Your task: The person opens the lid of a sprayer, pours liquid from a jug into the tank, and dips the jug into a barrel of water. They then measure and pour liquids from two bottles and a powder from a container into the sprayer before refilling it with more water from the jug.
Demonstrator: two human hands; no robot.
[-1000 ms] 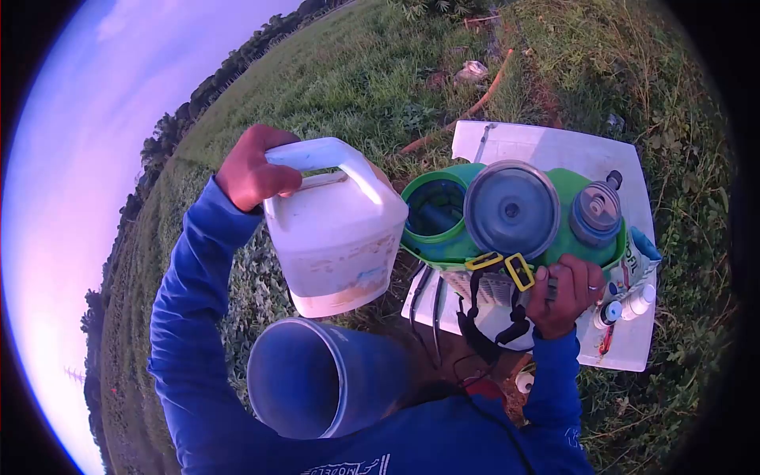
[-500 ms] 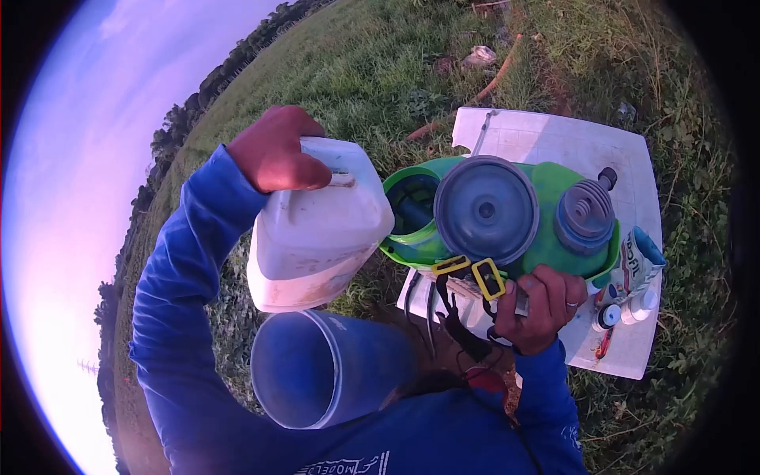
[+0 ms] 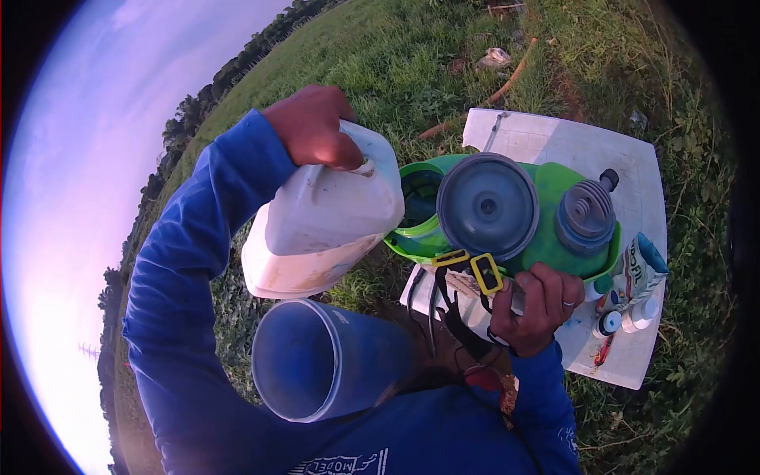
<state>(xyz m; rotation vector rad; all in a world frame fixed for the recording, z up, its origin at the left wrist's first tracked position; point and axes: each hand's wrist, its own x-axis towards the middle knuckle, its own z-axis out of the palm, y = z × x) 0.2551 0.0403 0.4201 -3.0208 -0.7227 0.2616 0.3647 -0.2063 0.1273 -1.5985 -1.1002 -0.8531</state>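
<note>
My left hand [image 3: 315, 131] is closed round the handle of a white plastic jug [image 3: 324, 210]. The jug tilts, its narrower end against or very near the round opening [image 3: 419, 194] of a green backpack sprayer [image 3: 550, 186]; whether liquid flows is hidden. A large grey round lid [image 3: 487, 206] sits on top of the sprayer, beside a ribbed grey fitting [image 3: 586, 214]. My right hand [image 3: 538, 309], with a ring on one finger, curls over the sprayer's near edge by the black straps [image 3: 459, 321] and yellow buckles [image 3: 486, 274].
The sprayer stands on a white table [image 3: 570, 142]. Small bottles [image 3: 640, 313], a printed packet [image 3: 641, 269] and a red object [image 3: 603, 351] lie at its right. An open blue drum [image 3: 336, 360] stands just before me. An orange hose [image 3: 514, 75] runs through the grass.
My left hand has raised the jug slightly and shifted it right, tilting it more toward the sprayer's opening. My right hand keeps its hold on the sprayer's edge.
</note>
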